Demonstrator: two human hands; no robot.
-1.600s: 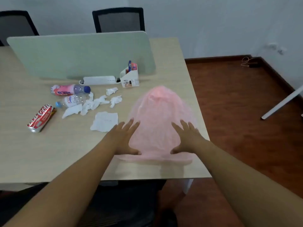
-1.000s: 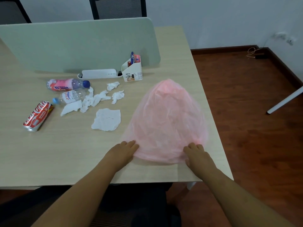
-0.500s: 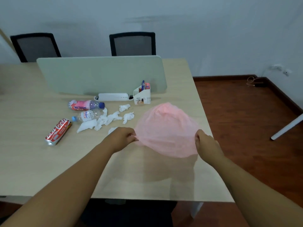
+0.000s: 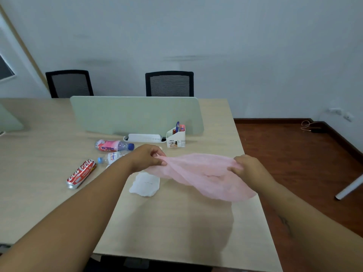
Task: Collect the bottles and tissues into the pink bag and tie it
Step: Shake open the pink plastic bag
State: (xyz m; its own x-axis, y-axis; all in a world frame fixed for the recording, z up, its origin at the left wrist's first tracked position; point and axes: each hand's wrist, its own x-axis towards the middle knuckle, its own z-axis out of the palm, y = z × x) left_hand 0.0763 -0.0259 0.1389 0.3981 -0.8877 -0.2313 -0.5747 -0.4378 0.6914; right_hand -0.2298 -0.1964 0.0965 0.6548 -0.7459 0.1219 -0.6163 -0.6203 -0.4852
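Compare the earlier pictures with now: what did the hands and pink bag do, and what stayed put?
Both hands lay flat on the pink bag; now the left hand and right hand pinch its edges and have lifted it off the table, stretched between them. The pink-labelled bottle, clear bottle, red can and flat tissue lie unmoved.

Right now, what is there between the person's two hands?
The pink bag spans the whole gap. The left hand pinches one side of its rim and the right hand the other, so the thin plastic hangs stretched between them. The head view shows this.
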